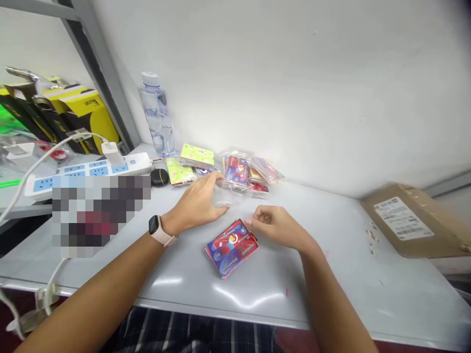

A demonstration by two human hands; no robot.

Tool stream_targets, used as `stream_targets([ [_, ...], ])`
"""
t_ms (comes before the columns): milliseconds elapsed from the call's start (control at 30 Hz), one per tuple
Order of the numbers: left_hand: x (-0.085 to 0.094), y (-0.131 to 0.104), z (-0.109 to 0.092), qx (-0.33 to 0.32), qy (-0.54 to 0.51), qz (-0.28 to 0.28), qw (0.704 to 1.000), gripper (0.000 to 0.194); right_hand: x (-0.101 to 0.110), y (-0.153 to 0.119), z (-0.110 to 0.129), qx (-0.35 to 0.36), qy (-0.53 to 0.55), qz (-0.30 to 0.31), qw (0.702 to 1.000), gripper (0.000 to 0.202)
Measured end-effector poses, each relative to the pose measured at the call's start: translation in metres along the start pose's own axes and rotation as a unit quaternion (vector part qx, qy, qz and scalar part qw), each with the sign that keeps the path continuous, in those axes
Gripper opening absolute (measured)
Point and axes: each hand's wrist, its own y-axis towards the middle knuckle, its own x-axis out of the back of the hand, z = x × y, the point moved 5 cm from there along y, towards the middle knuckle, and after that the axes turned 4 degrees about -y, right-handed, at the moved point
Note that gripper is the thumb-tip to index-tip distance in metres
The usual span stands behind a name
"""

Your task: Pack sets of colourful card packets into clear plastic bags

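Observation:
A stack of red-and-blue printed cards (231, 247) lies tilted on the grey table in front of me. My left hand (198, 201) is open, thumb and fingers spread apart beside a clear plastic bag (226, 197), behind the stack. Whether the fingers touch the bag is unclear. My right hand (277, 225) has its fingers curled in, with the thumb close to the stack's upper right corner. Anything inside those curled fingers is hidden. Past my left hand are bagged red-and-blue cards (236, 170) and stacks of green cards (197, 155).
A water bottle (157, 117) stands by the wall, with a small black round case (159, 177) in front. A white power strip (91, 171) with cables lies left. A cardboard box (415, 220) sits right, near small scraps (372, 236). Yellow-and-black boxes (84, 110) stand far left.

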Motion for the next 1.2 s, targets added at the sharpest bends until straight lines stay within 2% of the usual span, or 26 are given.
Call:
stream_targets([
  [167, -0.005, -0.001, 0.0, -0.006, 0.012, 0.019, 1.0, 0.056, -0.014, 0.002, -0.001, 0.001, -0.003, 0.078, 0.997, 0.03],
  [333, -0.006, 0.0, 0.001, -0.008, 0.02, 0.024, 0.999, 0.058, -0.019, 0.005, -0.005, 0.006, 0.042, 0.099, 0.994, 0.028],
  [500, -0.005, 0.0, -0.001, -0.012, 0.023, 0.021, 0.999, 0.054, -0.015, 0.007, -0.004, 0.016, 0.058, 0.074, 0.995, 0.027],
  [633, -0.005, 0.0, -0.001, -0.01, 0.038, 0.023, 0.999, 0.053, 0.0, 0.001, -0.003, 0.025, 0.156, 0.047, 0.986, 0.032],
  [700, -0.005, 0.0, 0.0, -0.011, 0.044, 0.022, 0.999, 0.054, 0.012, -0.002, -0.004, 0.041, 0.216, 0.009, 0.975, 0.034],
  [733, -0.005, 0.0, 0.0, -0.011, 0.046, 0.023, 0.999, 0.054, 0.018, -0.003, -0.006, 0.055, 0.241, -0.031, 0.968, 0.035],
  [800, -0.006, 0.0, 0.0, -0.009, 0.05, 0.029, 0.998, 0.054, 0.033, -0.004, -0.01, 0.084, 0.287, -0.153, 0.942, 0.036],
  [867, -0.007, -0.001, 0.0, -0.009, 0.055, 0.034, 0.998, 0.056, 0.044, -0.007, -0.015, 0.095, 0.319, -0.285, 0.899, 0.035],
  [933, -0.007, -0.001, -0.001, -0.012, 0.064, 0.036, 0.997, 0.06, 0.046, -0.009, -0.019, 0.078, 0.316, -0.364, 0.873, 0.034],
  [1000, -0.007, -0.002, -0.001, -0.014, 0.072, 0.033, 0.997, 0.064, 0.043, -0.008, -0.019, 0.054, 0.278, -0.381, 0.88, 0.034],
  [1100, -0.007, -0.002, -0.001, -0.018, 0.082, 0.019, 0.996, 0.065, 0.035, -0.006, -0.014, 0.033, 0.228, -0.37, 0.9, 0.036],
  [1200, -0.009, -0.002, -0.003, -0.032, 0.09, 0.018, 0.995, 0.067, 0.025, -0.003, -0.011, 0.021, 0.233, -0.362, 0.902, 0.039],
])
